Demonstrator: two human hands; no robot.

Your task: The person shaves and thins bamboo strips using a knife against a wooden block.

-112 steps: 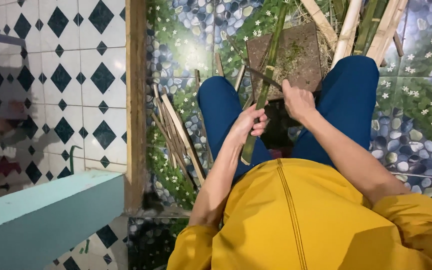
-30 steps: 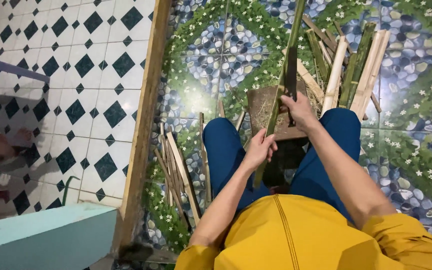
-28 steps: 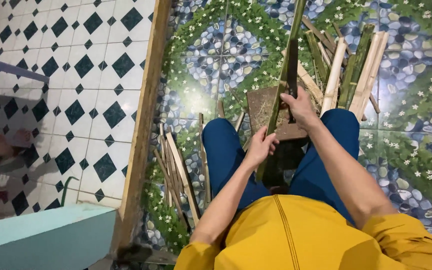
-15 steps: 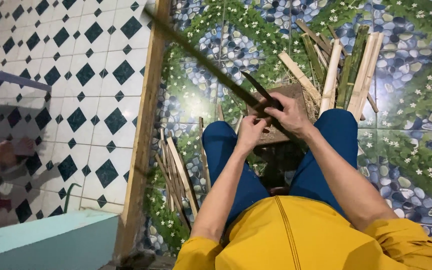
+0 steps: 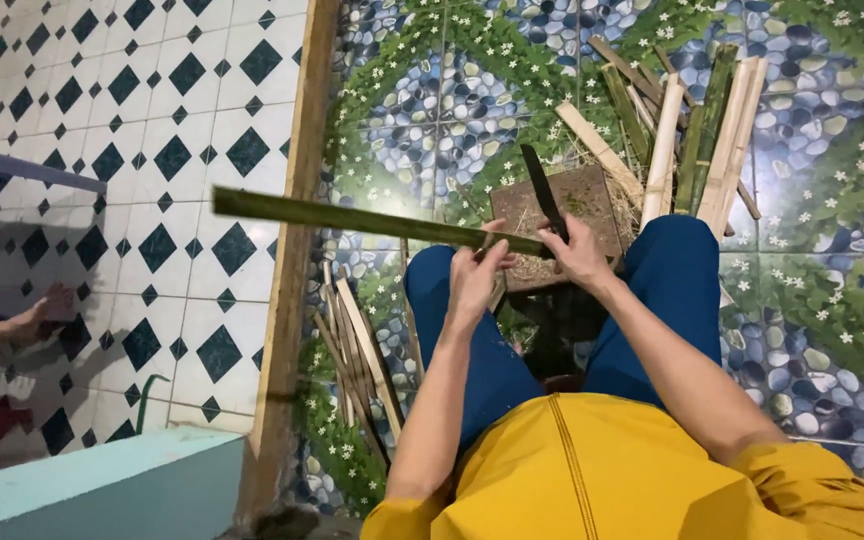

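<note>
Sitting over a floor of pebble-and-flower patterned tiles [image 5: 832, 300], a person in a yellow shirt [image 5: 632, 470] and blue trousers [image 5: 672, 290] is working with knees apart. To the person's left, a wooden strip [image 5: 287, 260] is dividing that floor from white tiles with dark diamonds [image 5: 152, 150], and a pale blue ledge [image 5: 82, 490] is filling the lower corner.

Between the knees a brown block [image 5: 592, 200] is lying flat, strewn with thin shavings. Beyond it a heap of split bamboo pieces [image 5: 692, 140], some green and some pale, is fanning out, and a smaller bundle of pale slats [image 5: 357, 350] is resting beside the left thigh.

The long green bamboo strip [image 5: 352, 217] is stretching almost level from above the block out past the wooden strip to the person's left; it is narrow, flat-sided and blurred along its far end. The left hand [image 5: 477, 275] is closing around the strip near its inner end, fingers wrapped over it. The right hand [image 5: 577, 250] is gripping the same end, and a dark blade [image 5: 544, 190] is rising from that fist towards the block; its handle is hidden inside the fingers.

At the far left edge another person's bare foot [image 5: 42, 305] is showing, cut off by the frame.
</note>
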